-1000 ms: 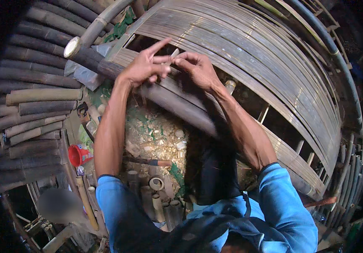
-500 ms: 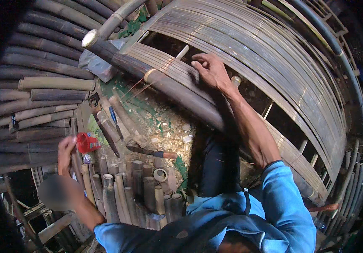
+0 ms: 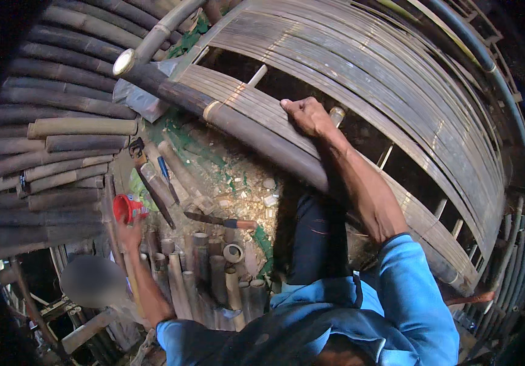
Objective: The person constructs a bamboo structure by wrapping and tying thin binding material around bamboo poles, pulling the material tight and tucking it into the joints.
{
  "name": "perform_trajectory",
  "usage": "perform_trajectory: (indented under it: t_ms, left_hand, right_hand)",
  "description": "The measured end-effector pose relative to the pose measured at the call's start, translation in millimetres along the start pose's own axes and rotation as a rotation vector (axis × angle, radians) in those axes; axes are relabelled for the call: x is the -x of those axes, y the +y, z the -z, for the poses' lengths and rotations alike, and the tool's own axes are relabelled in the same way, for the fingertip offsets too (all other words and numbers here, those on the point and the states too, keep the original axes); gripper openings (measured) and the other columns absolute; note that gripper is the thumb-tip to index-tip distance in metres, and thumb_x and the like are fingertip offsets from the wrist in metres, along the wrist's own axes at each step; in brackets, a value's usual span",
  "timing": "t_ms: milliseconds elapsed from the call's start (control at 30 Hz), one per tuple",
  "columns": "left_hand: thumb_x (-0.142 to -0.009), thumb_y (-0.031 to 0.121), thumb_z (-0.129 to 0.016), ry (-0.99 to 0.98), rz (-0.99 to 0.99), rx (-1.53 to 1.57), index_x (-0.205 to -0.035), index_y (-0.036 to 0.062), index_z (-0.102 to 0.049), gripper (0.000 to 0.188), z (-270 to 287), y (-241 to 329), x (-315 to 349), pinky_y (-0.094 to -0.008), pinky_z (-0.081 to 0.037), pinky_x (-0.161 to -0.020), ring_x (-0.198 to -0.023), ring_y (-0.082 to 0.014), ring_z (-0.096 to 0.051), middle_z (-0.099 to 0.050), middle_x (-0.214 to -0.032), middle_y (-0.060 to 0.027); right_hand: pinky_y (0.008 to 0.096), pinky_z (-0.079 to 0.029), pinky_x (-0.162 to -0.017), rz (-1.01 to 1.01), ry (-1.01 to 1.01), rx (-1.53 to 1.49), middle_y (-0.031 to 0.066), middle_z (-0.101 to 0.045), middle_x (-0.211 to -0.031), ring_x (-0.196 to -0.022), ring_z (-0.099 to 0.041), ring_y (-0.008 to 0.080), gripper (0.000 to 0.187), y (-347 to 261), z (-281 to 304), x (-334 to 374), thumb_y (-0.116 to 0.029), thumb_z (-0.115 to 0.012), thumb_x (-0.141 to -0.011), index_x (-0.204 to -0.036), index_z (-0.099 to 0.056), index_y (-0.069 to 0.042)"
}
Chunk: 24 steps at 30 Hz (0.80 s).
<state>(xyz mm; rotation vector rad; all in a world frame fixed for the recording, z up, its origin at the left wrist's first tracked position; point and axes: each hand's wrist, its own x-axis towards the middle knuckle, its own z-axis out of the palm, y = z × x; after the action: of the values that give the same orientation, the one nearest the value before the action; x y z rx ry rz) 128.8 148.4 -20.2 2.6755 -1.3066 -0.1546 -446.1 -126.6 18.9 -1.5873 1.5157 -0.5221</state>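
At the left, my left hand (image 3: pixel 129 232) is at the near side of a red plastic cup (image 3: pixel 127 209), its fingertips overlapping the cup's lower part. Blur hides whether those fingers close on it. My right hand (image 3: pixel 312 117) is curled with the thumb side forward, over the narrow bamboo slats (image 3: pixel 256 110) beside a dark gap in the slatted bamboo panel (image 3: pixel 360 67). Whatever its fingers hold, if anything, is hidden beneath. Along the panel's near edge runs a thick dark bamboo pole (image 3: pixel 256 139).
On the chip-strewn ground lie a machete (image 3: pixel 220 220), a saw (image 3: pixel 146 177) and a blue-handled tool (image 3: pixel 165 171). Cut bamboo tubes (image 3: pixel 201 262) stand close to me. Bamboo poles (image 3: pixel 61 97) are stacked at the left, near a plastic bag (image 3: pixel 146 97).
My left hand has moved right and nearer me, from the cup's left side to its near side. The right hand has curled its fingers further and shifted slightly nearer me.
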Motion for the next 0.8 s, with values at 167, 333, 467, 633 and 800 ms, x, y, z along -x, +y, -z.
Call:
perform_trajectory:
  t_ms: [167, 333, 467, 633, 800]
  left_hand:
    - [-0.09, 0.035, -0.077, -0.372, -0.097, 1.292, -0.156, -0.0011, -0.028, 0.089, -35, 291, -21, -0.0404, -0.054, -0.094, -0.133, -0.0305, -0.049, -0.051, -0.144, -0.0158]
    - [-0.097, 0.032, -0.069, -1.08, -0.005, 1.008, -0.128, -0.0054, -0.058, 0.05, -29, 348, -29, -0.0373, -0.055, -0.093, -0.126, -0.0255, -0.058, -0.064, -0.127, -0.0143]
    - [-0.103, 0.026, -0.057, -0.585, -0.539, 0.996, -0.093, -0.0007, -0.063, 0.03, 22, 326, -60, -0.0346, -0.05, -0.09, -0.107, -0.026, -0.062, -0.069, -0.108, -0.0141]
    - [-0.105, 0.016, -0.048, -0.999, -0.602, 1.505, -0.073, 0.0089, -0.046, 0.033, 60, 425, -14, -0.0332, -0.049, -0.083, -0.069, -0.0171, -0.051, -0.052, -0.069, -0.0052]
    - [-0.109, 0.021, -0.044, -0.785, -0.224, 1.906, -0.072, 0.014, -0.041, 0.039, -10, 318, -129, -0.0371, -0.05, -0.071, -0.053, -0.0135, -0.041, -0.041, -0.062, 0.0013]
  right_hand:
    - [0.0483, -0.052, -0.077, -0.045, 0.042, 0.043, 0.0272, -0.068, -0.075, -0.073, -0.07, 0.0403, 0.059, -13, -4, 0, -0.055, -0.059, -0.095, -0.086, -0.074, 0.002]
    - [0.0489, -0.053, -0.077, -0.012, 0.044, 0.064, 0.0294, -0.067, -0.075, -0.074, -0.07, 0.0429, 0.055, -12, 1, -2, -0.05, -0.06, -0.095, -0.088, -0.074, 0.003]
    - [0.0505, -0.054, -0.081, 0.048, 0.078, 0.027, 0.0316, -0.068, -0.081, -0.083, -0.069, 0.0487, 0.051, -19, -5, -3, -0.049, -0.057, -0.097, -0.096, -0.077, -0.002]
    - [0.0528, -0.055, -0.083, 0.046, 0.121, 0.082, 0.0309, -0.069, -0.084, -0.087, -0.07, 0.0488, 0.052, -15, -9, 0, -0.052, -0.057, -0.097, -0.097, -0.079, -0.005]
    - [0.0546, -0.055, -0.086, 0.058, 0.197, 0.179, 0.0303, -0.07, -0.088, -0.089, -0.069, 0.0483, 0.053, -11, -14, 5, -0.056, -0.057, -0.096, -0.099, -0.08, -0.008]
